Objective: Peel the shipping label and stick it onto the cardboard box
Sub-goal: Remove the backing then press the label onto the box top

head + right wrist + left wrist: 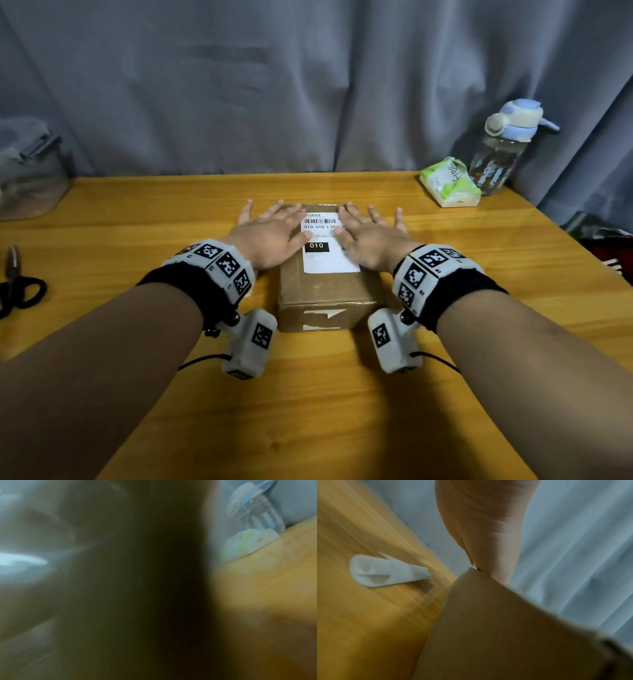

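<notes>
left wrist: curled backing paper (385,572) beside cardboard box (496,635)

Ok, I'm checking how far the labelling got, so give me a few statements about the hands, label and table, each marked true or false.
1. The shipping label lies on top of the cardboard box. True.
2. The left hand holds the scissors. False: the scissors lie untouched at the table's left edge.
3. Both hands lie flat with spread fingers, the right hand too. True.
4. The water bottle lies tipped over. False: it stands upright.
5. A curled white paper strip lies on the table. True.
</notes>
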`<state>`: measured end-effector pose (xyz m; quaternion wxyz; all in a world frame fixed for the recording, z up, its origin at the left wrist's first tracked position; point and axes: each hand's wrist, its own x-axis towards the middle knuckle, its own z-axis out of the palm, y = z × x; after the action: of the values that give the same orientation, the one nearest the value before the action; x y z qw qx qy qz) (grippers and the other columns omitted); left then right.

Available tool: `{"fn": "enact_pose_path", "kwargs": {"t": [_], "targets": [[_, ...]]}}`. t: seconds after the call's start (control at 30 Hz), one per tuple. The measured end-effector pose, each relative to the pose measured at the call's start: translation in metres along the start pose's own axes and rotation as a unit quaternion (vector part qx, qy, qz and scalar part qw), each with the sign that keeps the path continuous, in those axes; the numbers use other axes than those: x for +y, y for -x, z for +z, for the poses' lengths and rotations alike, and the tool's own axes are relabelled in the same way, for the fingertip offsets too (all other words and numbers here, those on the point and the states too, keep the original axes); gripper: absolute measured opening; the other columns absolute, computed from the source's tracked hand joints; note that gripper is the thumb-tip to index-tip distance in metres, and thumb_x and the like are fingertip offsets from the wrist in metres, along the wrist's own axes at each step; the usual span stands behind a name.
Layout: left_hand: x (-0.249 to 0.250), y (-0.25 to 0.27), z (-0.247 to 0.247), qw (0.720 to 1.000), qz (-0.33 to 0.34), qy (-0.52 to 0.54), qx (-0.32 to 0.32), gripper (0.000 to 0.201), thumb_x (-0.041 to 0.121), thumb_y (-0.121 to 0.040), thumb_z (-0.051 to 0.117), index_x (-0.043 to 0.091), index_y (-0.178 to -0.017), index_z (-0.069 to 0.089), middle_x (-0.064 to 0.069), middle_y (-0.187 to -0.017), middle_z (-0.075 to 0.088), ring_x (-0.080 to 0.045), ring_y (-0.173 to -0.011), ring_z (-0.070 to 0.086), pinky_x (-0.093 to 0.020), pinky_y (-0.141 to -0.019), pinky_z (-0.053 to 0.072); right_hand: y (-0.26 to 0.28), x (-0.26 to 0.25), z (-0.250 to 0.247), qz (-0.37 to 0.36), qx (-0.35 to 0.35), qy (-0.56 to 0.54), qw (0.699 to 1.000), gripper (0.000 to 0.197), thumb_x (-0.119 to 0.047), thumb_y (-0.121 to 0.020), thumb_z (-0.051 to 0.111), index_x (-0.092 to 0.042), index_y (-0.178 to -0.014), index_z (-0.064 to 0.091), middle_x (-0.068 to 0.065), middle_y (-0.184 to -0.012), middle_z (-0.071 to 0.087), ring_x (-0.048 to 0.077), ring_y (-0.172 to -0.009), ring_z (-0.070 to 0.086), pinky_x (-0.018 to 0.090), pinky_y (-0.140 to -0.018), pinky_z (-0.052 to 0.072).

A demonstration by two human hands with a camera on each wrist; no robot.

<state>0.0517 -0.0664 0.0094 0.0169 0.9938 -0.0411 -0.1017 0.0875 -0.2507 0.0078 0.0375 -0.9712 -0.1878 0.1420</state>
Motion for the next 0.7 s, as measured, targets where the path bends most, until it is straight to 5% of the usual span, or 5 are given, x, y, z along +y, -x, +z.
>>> {"fn": "enact_pose_path", "kwargs": {"t": [0.13, 0.3, 0.53, 0.7], "targets": [[0.001, 0.001, -0.005, 1.000, -0.023, -0.016, 0.011, 0.065, 0.056, -0.093, 0.006, 0.023, -0.150, 0.006, 0.008, -0.160, 0.000, -0.015, -0.148, -0.004, -0.053, -0.117, -0.010, 0.005, 0.013, -0.011, 0.022, -0.003, 0.029, 0.999, 0.063, -0.058, -0.095, 0.006, -0.030, -0.151, -0.002, -0.013, -0.160, -0.008, 0.021, -0.149, -0.011, 0.059, -0.112, -0.019], [0.016, -0.001, -0.004, 0.998, 0.047, 0.051, 0.001, 0.057, 0.045, -0.098, 0.012, 0.023, -0.150, 0.002, 0.005, -0.160, -0.003, -0.012, -0.148, -0.004, -0.040, -0.119, -0.005, -0.001, -0.014, -0.011, -0.060, -0.002, -0.027, 0.998, 0.057, -0.047, -0.099, 0.012, -0.027, -0.151, -0.002, -0.009, -0.160, -0.009, 0.016, -0.149, -0.009, 0.052, -0.115, -0.018], [0.000, -0.009, -0.003, 0.999, -0.020, 0.012, -0.029, 0.061, 0.055, -0.094, 0.008, 0.030, -0.149, -0.003, 0.014, -0.159, -0.009, -0.012, -0.148, -0.007, -0.056, -0.115, -0.011, -0.008, -0.010, 0.001, -0.025, 0.012, -0.009, 1.000, 0.059, -0.053, -0.096, 0.006, -0.032, -0.150, -0.004, -0.014, -0.159, -0.011, 0.017, -0.148, -0.012, 0.057, -0.112, -0.020], [0.002, -0.010, -0.008, 1.000, 0.003, -0.008, 0.022, 0.062, 0.052, -0.095, 0.008, 0.021, -0.150, 0.008, 0.006, -0.160, 0.003, -0.014, -0.148, -0.001, -0.050, -0.118, -0.008, -0.009, 0.003, -0.006, 0.020, 0.020, 0.042, 0.999, 0.064, -0.058, -0.094, 0.004, -0.029, -0.150, -0.003, -0.011, -0.160, -0.010, 0.022, -0.148, -0.012, 0.058, -0.110, -0.020]]}}
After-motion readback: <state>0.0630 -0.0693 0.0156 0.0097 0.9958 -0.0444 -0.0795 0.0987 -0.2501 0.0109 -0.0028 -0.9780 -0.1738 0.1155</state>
